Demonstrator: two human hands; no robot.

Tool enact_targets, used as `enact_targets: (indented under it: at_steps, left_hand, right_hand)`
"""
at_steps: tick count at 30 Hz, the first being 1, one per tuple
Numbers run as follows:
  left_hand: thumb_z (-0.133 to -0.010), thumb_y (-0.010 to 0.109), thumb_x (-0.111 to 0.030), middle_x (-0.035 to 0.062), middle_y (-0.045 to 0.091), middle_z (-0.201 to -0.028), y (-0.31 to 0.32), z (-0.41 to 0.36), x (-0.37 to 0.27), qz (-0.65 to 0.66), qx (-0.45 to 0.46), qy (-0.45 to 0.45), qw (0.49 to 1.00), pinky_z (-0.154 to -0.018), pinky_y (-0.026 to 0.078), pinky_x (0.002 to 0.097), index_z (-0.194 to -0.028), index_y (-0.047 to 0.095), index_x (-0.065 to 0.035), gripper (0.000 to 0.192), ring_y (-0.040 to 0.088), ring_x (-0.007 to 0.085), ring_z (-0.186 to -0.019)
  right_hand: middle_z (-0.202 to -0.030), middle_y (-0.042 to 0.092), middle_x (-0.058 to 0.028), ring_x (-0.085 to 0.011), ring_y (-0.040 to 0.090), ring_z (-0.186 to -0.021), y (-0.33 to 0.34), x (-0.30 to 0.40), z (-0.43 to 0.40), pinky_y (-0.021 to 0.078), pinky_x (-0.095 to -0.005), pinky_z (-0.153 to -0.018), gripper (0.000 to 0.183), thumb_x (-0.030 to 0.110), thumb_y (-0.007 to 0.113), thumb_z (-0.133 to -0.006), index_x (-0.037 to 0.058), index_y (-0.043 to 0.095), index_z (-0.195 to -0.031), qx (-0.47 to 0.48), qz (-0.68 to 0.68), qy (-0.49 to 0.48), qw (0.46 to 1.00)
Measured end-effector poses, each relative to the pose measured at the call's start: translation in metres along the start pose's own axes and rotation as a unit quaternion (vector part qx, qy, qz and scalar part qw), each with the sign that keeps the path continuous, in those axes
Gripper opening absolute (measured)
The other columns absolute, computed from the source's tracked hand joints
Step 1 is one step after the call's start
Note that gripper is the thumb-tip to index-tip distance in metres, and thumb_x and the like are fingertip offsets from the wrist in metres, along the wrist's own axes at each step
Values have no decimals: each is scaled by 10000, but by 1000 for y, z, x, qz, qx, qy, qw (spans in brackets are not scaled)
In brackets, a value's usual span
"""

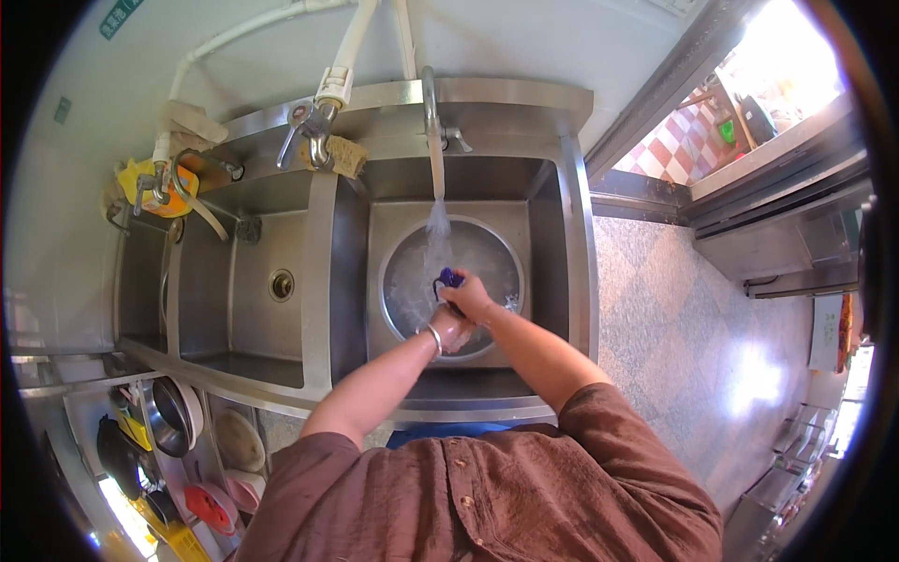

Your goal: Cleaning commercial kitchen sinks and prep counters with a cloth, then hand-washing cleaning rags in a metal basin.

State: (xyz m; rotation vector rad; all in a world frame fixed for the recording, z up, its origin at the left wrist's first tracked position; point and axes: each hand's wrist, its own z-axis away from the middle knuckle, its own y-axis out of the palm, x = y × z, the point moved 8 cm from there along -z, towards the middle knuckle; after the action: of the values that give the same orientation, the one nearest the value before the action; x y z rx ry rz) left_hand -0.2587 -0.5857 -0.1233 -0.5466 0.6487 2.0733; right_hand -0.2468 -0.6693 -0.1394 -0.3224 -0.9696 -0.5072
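Water runs from a metal faucet (430, 105) with a hose end into a round metal basin (386, 260), which stands in the right compartment of a stainless steel sink (319, 281). Over the basin, my right hand (472, 295) grips a dark purple-blue object (449, 278); its exact kind is unclear. Just below it, my left hand (451, 329), wet and with a bangle on the wrist, touches the right hand. The fingers of my left hand are partly hidden, so whether it also grips the object does not show.
A sponge (345, 157) lies on the back ledge beside a second faucet (319, 137). A scouring pad (248, 230) and a drain (281, 285) are in the middle compartment. A yellow container (144, 186) stands at the back left. Pans and bowls (172, 414) sit on a rack at lower left.
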Motion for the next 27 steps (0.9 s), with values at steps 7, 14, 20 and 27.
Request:
enact_targets:
  at_steps: [7, 14, 20, 27]
  left_hand:
    - [-698, 693, -148, 38, 559, -675, -31, 25, 84, 111, -47, -70, 990, -448, 445, 268, -875, 540, -57, 250, 554, 134, -562]
    - [-754, 632, -130, 71, 585, -763, -48, 96, 89, 255, -48, -59, 964, -512, 505, 285, -942, 567, -31, 222, 581, 154, -641]
    - [-756, 602, -93, 99, 596, -883, -52, 128, 81, 377, -81, 42, 922, -565, 510, 346, -1071, 506, -33, 334, 589, 201, -745]
    - [-780, 586, -123, 86, 586, -889, -30, 124, 27, 584, 91, 72, 803, -604, 465, 323, -1078, 505, -53, 317, 565, 201, -726]
  right_hand:
    - [-1250, 474, -75, -244, 435, -1118, 14, -52, 17, 372, -452, -915, 674, 433, 676, -743, 101, 432, -1276, 214, -8, 195, 957]
    - [-920, 554, -58, -190, 537, -760, -86, 105, -170, 417, -362, -630, 471, 401, 562, -807, 68, 489, -1132, -95, -34, -12, 995]
    - [-862, 555, -11, -118, 525, -785, -73, 168, -218, 408, -310, -648, 306, 388, 570, -810, 99, 550, -912, 50, 121, 30, 991]
    - [-774, 554, 18, -127, 528, -704, -56, 172, -221, 404, -295, -610, 205, 353, 524, -862, 151, 559, -857, 134, -329, 27, 935]
